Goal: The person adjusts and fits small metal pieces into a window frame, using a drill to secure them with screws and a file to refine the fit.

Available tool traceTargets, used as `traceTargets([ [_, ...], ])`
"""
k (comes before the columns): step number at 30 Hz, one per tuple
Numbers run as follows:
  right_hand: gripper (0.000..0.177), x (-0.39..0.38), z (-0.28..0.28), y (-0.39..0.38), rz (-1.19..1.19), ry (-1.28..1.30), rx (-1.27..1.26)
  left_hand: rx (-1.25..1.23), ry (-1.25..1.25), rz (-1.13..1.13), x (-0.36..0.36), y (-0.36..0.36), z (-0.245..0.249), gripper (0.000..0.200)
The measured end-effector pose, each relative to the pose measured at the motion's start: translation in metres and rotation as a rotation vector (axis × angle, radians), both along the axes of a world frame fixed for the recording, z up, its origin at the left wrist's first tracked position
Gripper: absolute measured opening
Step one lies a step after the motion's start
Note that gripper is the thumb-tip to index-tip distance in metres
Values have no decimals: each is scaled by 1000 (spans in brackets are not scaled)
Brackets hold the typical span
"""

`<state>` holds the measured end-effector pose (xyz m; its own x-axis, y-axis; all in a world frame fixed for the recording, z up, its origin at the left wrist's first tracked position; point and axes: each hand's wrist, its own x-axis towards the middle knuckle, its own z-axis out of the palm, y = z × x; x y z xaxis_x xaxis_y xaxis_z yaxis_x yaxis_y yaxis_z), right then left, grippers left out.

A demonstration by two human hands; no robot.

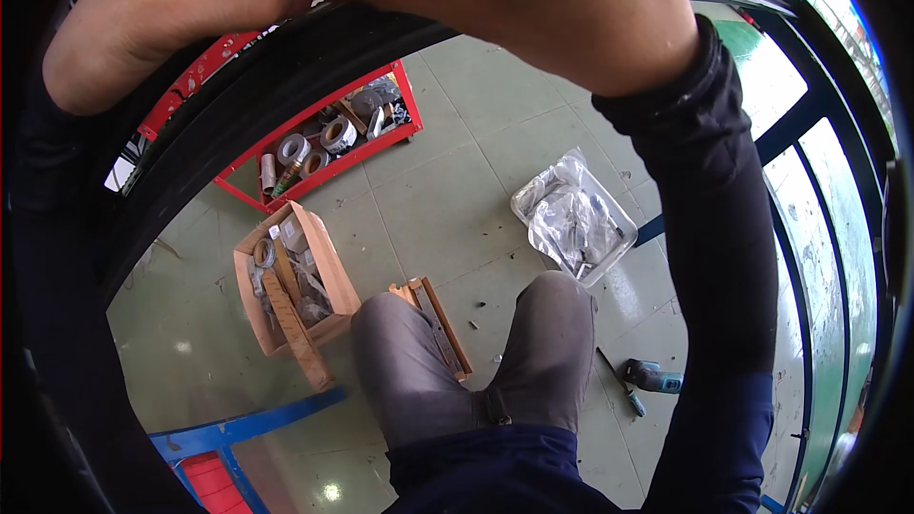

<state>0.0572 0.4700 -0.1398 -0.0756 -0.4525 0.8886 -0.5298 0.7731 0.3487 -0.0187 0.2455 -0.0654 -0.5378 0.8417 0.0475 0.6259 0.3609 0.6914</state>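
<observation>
Both my hands are raised at the top of the view, on a long black curved strip or frame point(276, 67) that crosses from the lower left to the upper right. My left hand point(181, 14) lies against it at the upper left, with its thumb pointing right. My right hand point(543, 5) is right of centre, its thumb pointing left so that the two thumb tips nearly meet on the black edge. The other fingers of both hands are hidden behind the frame or beyond the top of the view.
Below are a red cart point(319, 167) with tape rolls, a cardboard box point(333, 281) of parts, a wooden piece point(443, 333) and a tray point(624, 247) with plastic bags. A screwdriver point(633, 403) and power tool point(652, 376) lie right, a blue frame point(228, 431) lower left.
</observation>
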Motion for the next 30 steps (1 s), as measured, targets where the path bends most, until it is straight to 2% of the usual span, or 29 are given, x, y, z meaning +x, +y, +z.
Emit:
traceTargets([
  [4,29,-7,7,4,104,139,128,-37,78,4,2,0,1,56],
  [9,25,1,7,5,181,70,124,-73,193,21,2,3,-1,58],
  [19,21,-25,9,-14,225,-110,234,-160,592,79,-1,1,4,65],
  [24,20,-40,11,-24,272,-171,279,-248,755,192,5,-9,9,51],
  [27,19,-47,11,-25,296,-191,294,-258,782,248,-4,-17,13,36],
  [30,18,-51,13,-24,321,-203,306,-192,714,250,4,-15,10,32],
])
